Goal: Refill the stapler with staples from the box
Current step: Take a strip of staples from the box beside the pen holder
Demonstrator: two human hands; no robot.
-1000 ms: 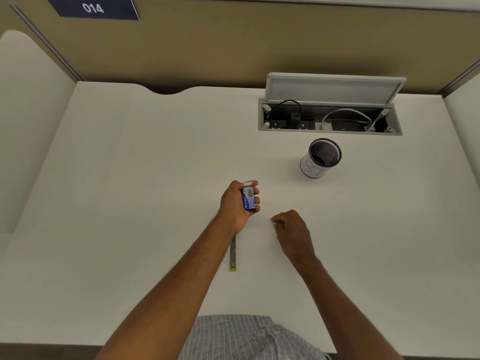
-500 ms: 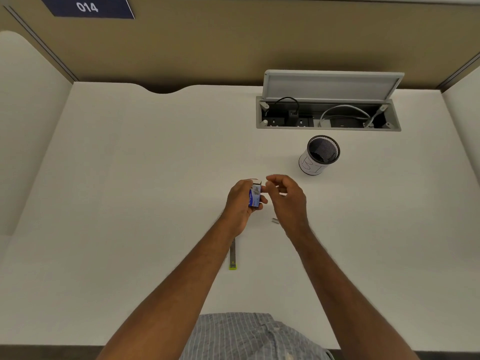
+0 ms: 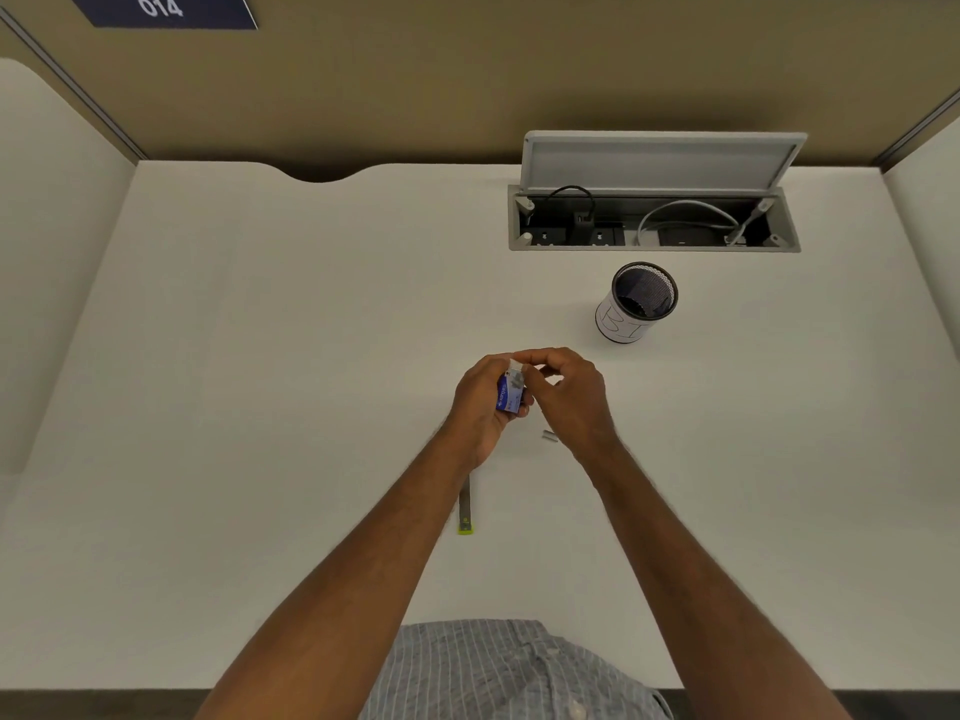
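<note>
— Blue cardboard is seen at the middle of the scene: what is held, and by which hand?

— A small blue staple box is gripped in the left hand, the fingers being curled round its body from the 9 o'clock side. Its pale open end is turned towards 12 o'clock.

— And the right hand?

— It is brought up against the box from 3 o'clock. The thumb and forefinger are pinched together at the box's open end; whether anything is caught between them cannot be told. The remaining fingers are loosely bent.

— Where are the staples?

— A short silvery strip of staples is seen lying on the white desk, just beside the right wrist, at about 5 o'clock from the box. It is touched by neither hand.

— Is the stapler seen?

— Only a narrow grey metal bar with a yellow-green tip is visible, laid flat at 6 o'clock from the box and partly covered by the left forearm. It cannot be said with certainty what part it is.

— What else is shown?

— A mesh pen cup wrapped in white paper is stood at 2 o'clock from the hands, well apart from them. Beyond it, at 1 o'clock, a cable tray is set into the desk with its lid raised. A dark sign marked 014 is fixed at 11 o'clock.
</note>
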